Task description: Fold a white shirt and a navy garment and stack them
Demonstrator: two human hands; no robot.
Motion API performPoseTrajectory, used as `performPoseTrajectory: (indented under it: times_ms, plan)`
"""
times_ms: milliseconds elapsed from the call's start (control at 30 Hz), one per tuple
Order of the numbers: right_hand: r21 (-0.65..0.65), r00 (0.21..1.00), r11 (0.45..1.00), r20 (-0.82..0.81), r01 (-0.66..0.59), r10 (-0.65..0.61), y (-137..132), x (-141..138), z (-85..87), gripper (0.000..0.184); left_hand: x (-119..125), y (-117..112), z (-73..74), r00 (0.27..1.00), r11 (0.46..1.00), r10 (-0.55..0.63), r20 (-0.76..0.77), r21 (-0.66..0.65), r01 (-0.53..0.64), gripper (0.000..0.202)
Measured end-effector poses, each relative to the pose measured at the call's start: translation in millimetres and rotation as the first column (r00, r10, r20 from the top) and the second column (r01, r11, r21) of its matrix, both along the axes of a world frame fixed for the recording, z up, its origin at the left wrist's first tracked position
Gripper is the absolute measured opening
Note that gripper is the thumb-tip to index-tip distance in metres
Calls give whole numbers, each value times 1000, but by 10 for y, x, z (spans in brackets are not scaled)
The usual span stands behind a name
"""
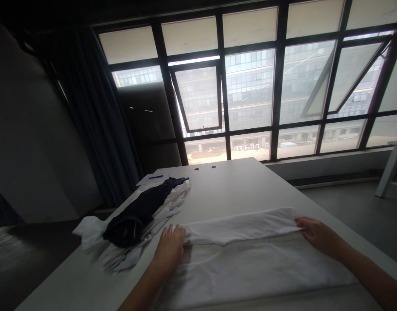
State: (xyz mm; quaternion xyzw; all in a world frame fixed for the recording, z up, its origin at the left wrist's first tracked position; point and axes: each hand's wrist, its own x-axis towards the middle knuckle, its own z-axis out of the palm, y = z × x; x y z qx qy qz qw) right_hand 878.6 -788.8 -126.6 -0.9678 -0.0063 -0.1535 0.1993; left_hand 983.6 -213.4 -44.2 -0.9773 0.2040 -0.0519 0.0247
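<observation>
A white cloth garment (pixel 256 272) lies spread across the near part of the table, and a long strip along its far side is folded over. At the left end of this strip is my left hand (pixel 171 246), closed on the cloth edge with its fingertips pointing away from me. My right hand (pixel 318 235) pinches the strip's right end between thumb and fingers. Between the two hands the fold lies nearly straight, with small wrinkles. What kind of garment it is, I cannot tell.
Left on the white table (pixel 224 185) lies a pile of clothes, a dark garment (pixel 143 207) over white ones (pixel 121 259). Behind it a blue pen (pixel 155 176) rests on paper (pixel 143 180). Two round cable holes mark the far end. Beyond stand windows and a dark curtain (pixel 91 116).
</observation>
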Motion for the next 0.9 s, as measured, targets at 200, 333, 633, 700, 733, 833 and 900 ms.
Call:
performPoseTrajectory:
  times_ms: [200,333,633,700,733,833,900]
  plan:
    - [-138,982,972,23,191,-189,31,21,-19,36,-418,-860,12,970,937,-238,-55,-274,215,32]
    - [-35,941,943,-60,331,-333,60,-34,-4,34,-495,-1257,-134,960,922,-275,-46,-295,250,20]
    - [76,936,933,-11,351,-351,164,-21,-49,30,-435,-1266,-416,959,847,-270,83,-454,277,14]
    - [81,945,944,44,319,-323,162,-29,-39,27,-451,-1263,-412,960,836,-261,101,-473,277,14]
    - [84,945,947,79,310,-316,155,-38,-32,27,-457,-1263,-411,960,831,-258,106,-482,276,13]
    - [89,936,945,139,314,-324,123,-56,-40,27,-461,-1263,-413,961,827,-249,118,-491,274,10]
    - [64,940,946,105,319,-324,103,-50,-84,27,-458,-1260,-414,960,835,-250,128,-474,281,8]
